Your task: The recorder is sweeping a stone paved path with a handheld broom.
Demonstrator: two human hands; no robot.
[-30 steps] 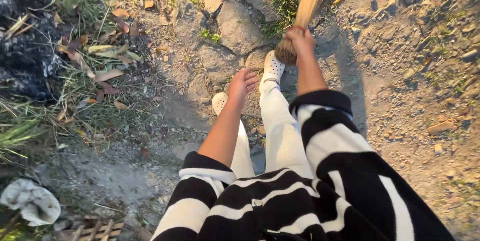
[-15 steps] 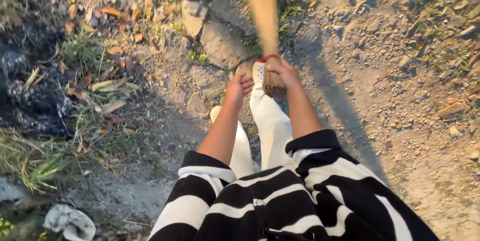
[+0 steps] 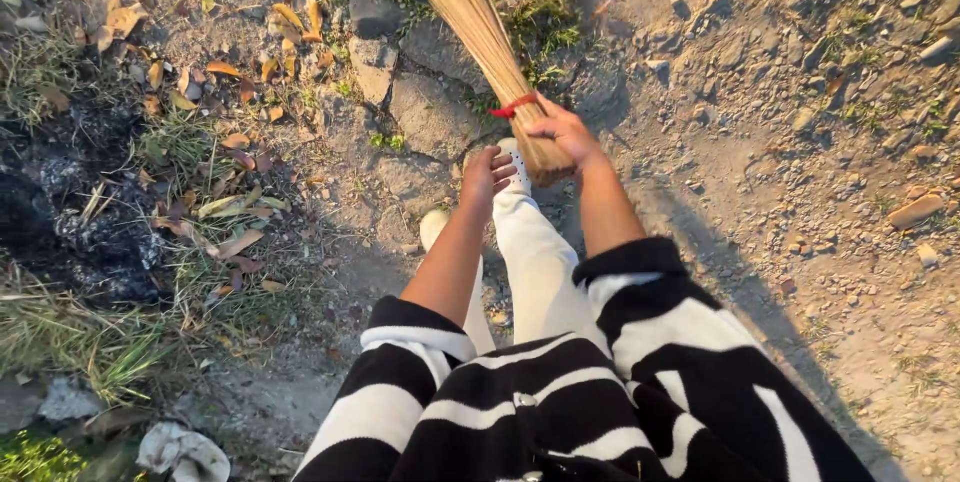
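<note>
Broom: straw bundle, held ahead of the body, bristles slanting up toward the frame's top edge, red tie near the grip.
Right hand: fingers closed around the bundle's thick end.
Left hand: just beside the broom end, fingers curled, holding nothing.
Shoes: white, on stony ground.
Dry leaves: scattered left, among grass.
Flat stones: beyond the hands.

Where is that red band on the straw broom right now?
In the head view, the red band wraps the bundled straw broom near top centre, just above the right hand gripping it.
</note>
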